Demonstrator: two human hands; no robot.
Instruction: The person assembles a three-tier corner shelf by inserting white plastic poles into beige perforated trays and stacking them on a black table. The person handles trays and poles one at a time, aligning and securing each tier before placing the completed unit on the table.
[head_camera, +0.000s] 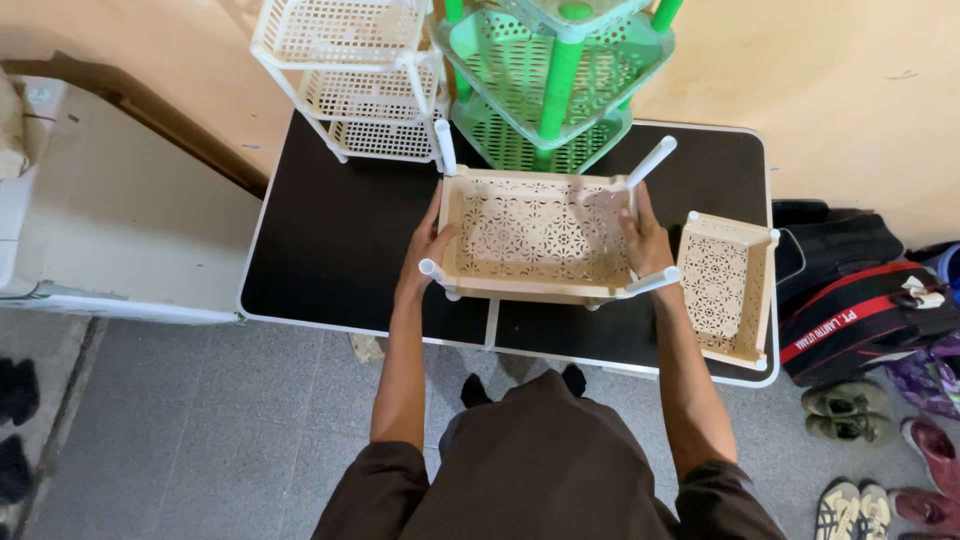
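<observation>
A beige perforated plastic basket (540, 238) with white tube legs at its corners rests on the black folding table (330, 240). My left hand (428, 250) grips its left side and my right hand (645, 240) grips its right side. White tubes (652, 160) stick out from the far right corner and the near corners. A second beige basket (725, 288) without legs lies on the table just to the right of my right hand.
A white tiered basket rack (355, 70) and a green tiered basket rack (545, 80) stand at the table's far edge. A white appliance (110, 200) is on the left. Bags (860, 305) and shoes (850, 415) lie on the floor at right.
</observation>
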